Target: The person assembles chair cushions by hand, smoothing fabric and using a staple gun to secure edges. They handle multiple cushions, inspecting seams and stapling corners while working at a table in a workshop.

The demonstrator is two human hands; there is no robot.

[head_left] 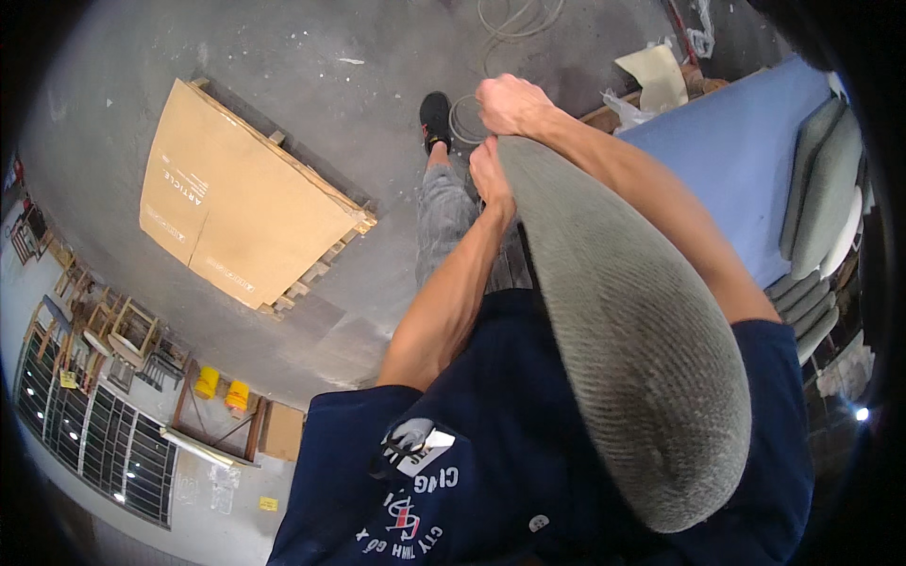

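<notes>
A grey-green ribbed-fabric cushion [642, 349] stands on edge against my chest, its broad rounded end near me and its narrow end pointing away. At that narrow end my left hand [491, 176] is closed on the cushion's edge. Just beyond it my right hand [511, 106] makes a fist, with the wrist close by the cushion's tip. Whatever the right fingers grip is hidden from view. My right forearm runs along the cushion's right side, and the underside of the cushion is out of sight.
At the left lies a wooden pallet [363, 222] topped with a cardboard sheet [236, 203]. On the right, a blue-covered table [727, 141] bears several grey cushions [821, 189]. A cable [514, 33] is coiled on the floor ahead. Chair frames [123, 330] stand by the left wall.
</notes>
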